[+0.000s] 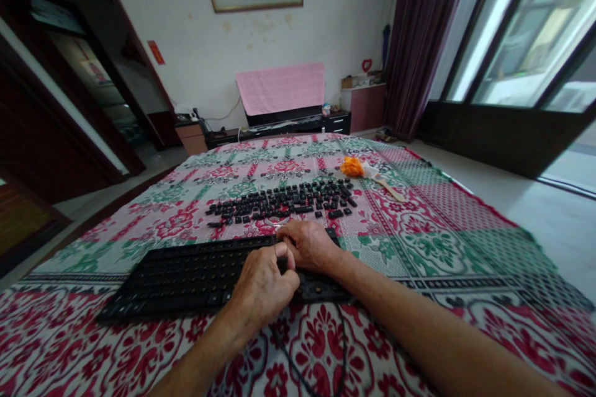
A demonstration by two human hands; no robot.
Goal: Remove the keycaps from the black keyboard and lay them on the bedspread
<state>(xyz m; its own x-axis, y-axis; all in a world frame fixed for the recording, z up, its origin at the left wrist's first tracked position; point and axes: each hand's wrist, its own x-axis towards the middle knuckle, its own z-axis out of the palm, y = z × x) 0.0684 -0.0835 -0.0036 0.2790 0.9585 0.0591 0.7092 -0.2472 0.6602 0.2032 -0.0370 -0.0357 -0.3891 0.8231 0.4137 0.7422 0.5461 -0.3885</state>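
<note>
A black keyboard (186,273) lies on the patterned cloth, most of its keycaps off and rows of small switch sockets showing. My left hand (265,279) is above its right half, thumb and forefinger pinched; what they hold, if anything, is hidden. Just beyond it, my right hand (310,245) rests over the keyboard's right end with fingers curled together. A thin pale sliver shows by its fingertips, too small to name. Loose black keycaps (279,200) lie spread in rough rows behind the keyboard. The keyboard's cable (344,338) loops on the cloth in front.
The red, green and white cloth (433,248) covers the broad surface. To the back right lie a bright orange bundle (352,166) and a light-handled brush-like thing (390,189). Far off stands a low black cabinet (338,123) under a pink towel (282,88).
</note>
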